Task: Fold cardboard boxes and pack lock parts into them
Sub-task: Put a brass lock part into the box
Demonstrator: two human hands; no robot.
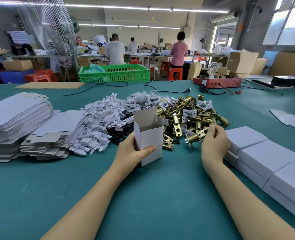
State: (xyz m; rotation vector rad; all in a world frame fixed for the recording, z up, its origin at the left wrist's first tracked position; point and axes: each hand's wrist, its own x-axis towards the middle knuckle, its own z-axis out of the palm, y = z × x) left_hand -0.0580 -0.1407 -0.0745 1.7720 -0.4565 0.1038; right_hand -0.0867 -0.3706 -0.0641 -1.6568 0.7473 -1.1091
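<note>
My left hand [131, 151] grips a small white cardboard box [150, 135] that stands upright on the green table, its top flap open. My right hand [214, 139] pinches a brass latch bolt [196, 136] at the near edge of the heap of brass lock parts [191, 116]. Left of that heap lie bagged small parts [141, 101], white cardboard inserts [101, 125] and stacks of flat unfolded boxes [18, 122].
Closed white boxes [267, 158] line the table's right side in a row. Behind the heaps run black cables [169, 91], a red tester with a bulb [217, 82] and a green crate [113, 72]. Several people work at far benches.
</note>
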